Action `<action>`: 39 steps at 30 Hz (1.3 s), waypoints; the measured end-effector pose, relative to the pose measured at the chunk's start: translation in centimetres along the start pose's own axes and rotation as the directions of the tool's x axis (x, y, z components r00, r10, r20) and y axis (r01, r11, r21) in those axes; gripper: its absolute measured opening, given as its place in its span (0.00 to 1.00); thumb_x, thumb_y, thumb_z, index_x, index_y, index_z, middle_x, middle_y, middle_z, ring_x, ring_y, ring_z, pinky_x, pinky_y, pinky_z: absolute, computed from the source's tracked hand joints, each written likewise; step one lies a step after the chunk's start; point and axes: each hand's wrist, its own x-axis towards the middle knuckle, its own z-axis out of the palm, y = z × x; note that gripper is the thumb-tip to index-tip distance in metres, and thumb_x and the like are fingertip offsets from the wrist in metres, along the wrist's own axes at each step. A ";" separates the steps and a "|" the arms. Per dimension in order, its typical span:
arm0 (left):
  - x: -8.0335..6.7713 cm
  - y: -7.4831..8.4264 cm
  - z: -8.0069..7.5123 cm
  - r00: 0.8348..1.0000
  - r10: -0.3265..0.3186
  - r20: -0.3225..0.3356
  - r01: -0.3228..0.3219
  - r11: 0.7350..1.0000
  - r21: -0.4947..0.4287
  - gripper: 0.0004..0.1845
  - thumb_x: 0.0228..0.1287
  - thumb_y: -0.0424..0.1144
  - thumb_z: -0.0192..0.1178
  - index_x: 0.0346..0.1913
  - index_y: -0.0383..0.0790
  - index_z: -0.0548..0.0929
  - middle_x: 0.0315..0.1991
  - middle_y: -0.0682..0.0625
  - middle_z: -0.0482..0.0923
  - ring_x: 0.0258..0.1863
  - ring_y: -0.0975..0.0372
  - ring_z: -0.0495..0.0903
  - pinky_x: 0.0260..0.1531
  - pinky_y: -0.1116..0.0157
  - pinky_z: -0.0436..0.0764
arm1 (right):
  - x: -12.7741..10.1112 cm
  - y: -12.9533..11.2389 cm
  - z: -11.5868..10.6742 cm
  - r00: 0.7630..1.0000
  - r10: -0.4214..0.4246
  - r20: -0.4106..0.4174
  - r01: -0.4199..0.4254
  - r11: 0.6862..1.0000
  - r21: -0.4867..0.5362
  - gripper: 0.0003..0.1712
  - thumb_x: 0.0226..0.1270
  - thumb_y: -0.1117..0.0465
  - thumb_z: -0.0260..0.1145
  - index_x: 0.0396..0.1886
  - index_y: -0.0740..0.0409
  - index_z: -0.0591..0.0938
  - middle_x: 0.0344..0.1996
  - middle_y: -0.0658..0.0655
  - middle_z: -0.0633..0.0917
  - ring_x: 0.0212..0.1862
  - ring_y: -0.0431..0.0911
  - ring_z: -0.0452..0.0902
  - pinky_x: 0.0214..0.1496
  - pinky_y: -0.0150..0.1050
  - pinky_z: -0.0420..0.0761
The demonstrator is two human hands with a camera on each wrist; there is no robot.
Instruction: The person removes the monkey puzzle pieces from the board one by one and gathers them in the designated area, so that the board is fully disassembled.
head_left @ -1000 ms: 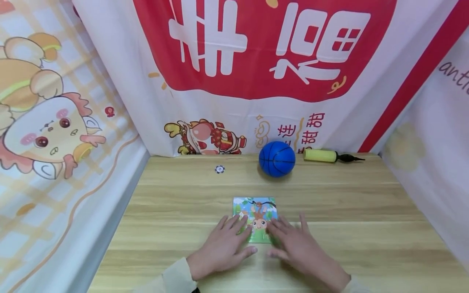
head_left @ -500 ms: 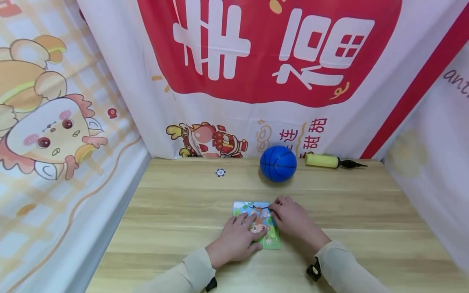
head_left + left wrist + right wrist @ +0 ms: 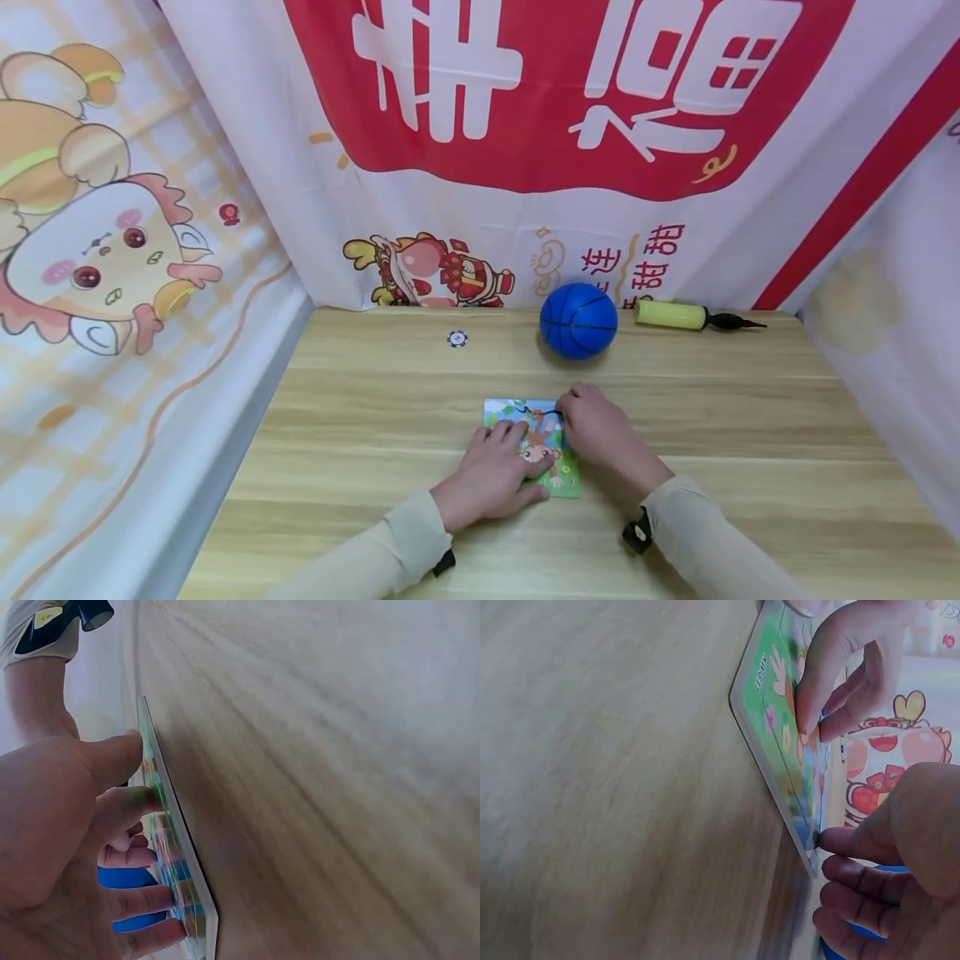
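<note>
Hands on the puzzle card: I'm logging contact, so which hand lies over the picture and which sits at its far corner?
The left hand lies over the puzzle card; the right hand holds its far right corner, fingers curled.

Two hands are showing: one left hand (image 3: 491,477) and one right hand (image 3: 600,433). One picture puzzle board (image 3: 525,417) is lying on the one wooden bench (image 3: 360,417). One blue ball (image 3: 578,321) is sitting at the far side, with one yellow pump (image 3: 671,315) to its right and one small round chip (image 3: 457,338) to its left. Three printed cloths are hanging around the bench.
</note>
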 end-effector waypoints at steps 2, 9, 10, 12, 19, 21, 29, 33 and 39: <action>0.2 0.1 -0.2 1.000 -0.001 0.004 0.001 1.000 0.006 0.29 0.71 0.70 0.48 0.72 0.73 0.71 0.73 0.39 0.61 0.68 0.45 0.62 0.58 0.41 0.68 | 0.4 0.2 -0.1 1.000 0.029 0.009 -0.029 0.999 0.028 0.09 0.69 0.65 0.63 0.44 0.59 0.87 0.39 0.53 0.79 0.44 0.49 0.75 0.47 0.47 0.82; 0.2 0.1 -0.4 1.000 -0.002 -0.001 0.002 1.000 0.002 0.29 0.72 0.72 0.44 0.71 0.72 0.72 0.72 0.39 0.63 0.67 0.46 0.62 0.57 0.43 0.69 | 1.1 0.7 0.2 0.999 0.033 0.009 -0.033 0.998 0.054 0.08 0.69 0.66 0.62 0.41 0.58 0.86 0.39 0.52 0.79 0.44 0.48 0.74 0.48 0.46 0.82; 0.2 0.1 -0.4 1.000 -0.001 -0.005 0.001 1.000 0.003 0.29 0.72 0.72 0.42 0.71 0.73 0.72 0.72 0.39 0.63 0.67 0.46 0.63 0.56 0.43 0.70 | 1.1 0.7 0.2 0.999 0.031 0.005 -0.032 0.998 0.052 0.07 0.70 0.65 0.62 0.41 0.58 0.86 0.39 0.52 0.79 0.44 0.48 0.75 0.48 0.45 0.82; 0.2 0.1 -0.4 1.000 -0.001 -0.006 0.001 1.000 0.002 0.30 0.71 0.73 0.40 0.71 0.73 0.72 0.71 0.39 0.64 0.66 0.46 0.63 0.55 0.44 0.71 | 1.1 0.7 0.1 0.999 0.038 -0.004 -0.038 0.998 0.052 0.07 0.72 0.62 0.63 0.41 0.57 0.86 0.39 0.51 0.79 0.43 0.47 0.75 0.47 0.45 0.82; 0.1 0.1 -0.7 1.000 -0.018 0.017 0.018 1.000 -0.006 0.32 0.69 0.75 0.39 0.71 0.74 0.71 0.71 0.38 0.64 0.65 0.46 0.64 0.54 0.43 0.71 | 1.0 0.3 -0.5 0.998 0.062 -0.008 -0.061 0.993 0.103 0.05 0.72 0.55 0.67 0.38 0.51 0.84 0.32 0.47 0.78 0.35 0.44 0.72 0.37 0.39 0.78; 0.1 0.1 -0.7 1.000 -0.017 0.018 0.017 1.000 -0.007 0.32 0.69 0.76 0.39 0.71 0.74 0.71 0.71 0.38 0.64 0.65 0.46 0.63 0.54 0.43 0.71 | 1.0 0.5 -0.4 0.998 0.058 -0.006 -0.056 0.989 0.135 0.03 0.70 0.57 0.69 0.38 0.50 0.84 0.31 0.46 0.78 0.34 0.43 0.72 0.37 0.39 0.78; 0.0 0.2 -0.6 1.000 -0.006 0.016 0.006 1.000 -0.014 0.34 0.67 0.77 0.42 0.72 0.72 0.71 0.71 0.38 0.63 0.66 0.45 0.63 0.55 0.42 0.71 | 0.7 2.3 0.6 0.992 0.122 0.037 -0.123 0.835 0.536 0.06 0.72 0.62 0.68 0.45 0.54 0.87 0.38 0.49 0.84 0.38 0.45 0.78 0.40 0.41 0.82; 0.1 0.2 -0.7 1.000 -0.008 0.023 0.008 1.000 -0.010 0.35 0.67 0.77 0.42 0.72 0.72 0.71 0.71 0.38 0.63 0.67 0.45 0.63 0.55 0.41 0.71 | 0.2 3.8 0.5 0.979 0.174 0.104 -0.198 0.712 0.673 0.10 0.72 0.59 0.69 0.49 0.57 0.87 0.42 0.52 0.86 0.39 0.46 0.81 0.39 0.40 0.84; 0.2 0.2 -0.7 0.999 -0.005 0.044 0.006 1.000 -0.028 0.36 0.66 0.78 0.41 0.73 0.72 0.69 0.73 0.38 0.61 0.69 0.44 0.61 0.58 0.39 0.68 | -1.4 9.3 -1.1 0.966 0.214 0.144 -0.252 0.676 0.693 0.15 0.72 0.57 0.69 0.52 0.61 0.86 0.47 0.58 0.86 0.44 0.47 0.82 0.44 0.39 0.85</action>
